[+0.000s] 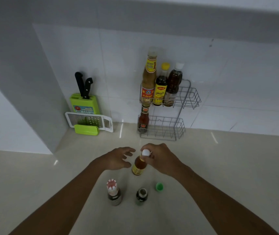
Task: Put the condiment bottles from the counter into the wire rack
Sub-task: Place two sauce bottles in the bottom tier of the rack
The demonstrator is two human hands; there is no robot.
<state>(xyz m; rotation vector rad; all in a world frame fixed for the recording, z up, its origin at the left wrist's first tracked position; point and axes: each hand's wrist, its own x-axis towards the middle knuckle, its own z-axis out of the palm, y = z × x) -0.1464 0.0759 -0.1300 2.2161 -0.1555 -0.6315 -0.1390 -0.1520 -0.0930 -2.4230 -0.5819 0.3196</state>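
An amber bottle [138, 166] with a white cap stands on the beige counter, and my right hand [159, 158] grips its neck just under the cap. My left hand [118, 158] hovers beside it on the left, fingers spread, not touching it. Nearer to me stand a dark bottle with a red-and-white cap [113, 192] and a dark bottle without a cap [141, 196]. A green cap [159, 186] lies to their right. The two-tier wire rack [188, 97] on the wall holds three bottles [160, 85] on its upper shelf and a red sauce bottle [143, 120] on its lower shelf.
A green knife block [84, 103] with two black-handled knives stands in the back left corner. A white and green grater [88, 123] leans in front of it. The tiled wall rises behind the counter, and a wall juts out at the left.
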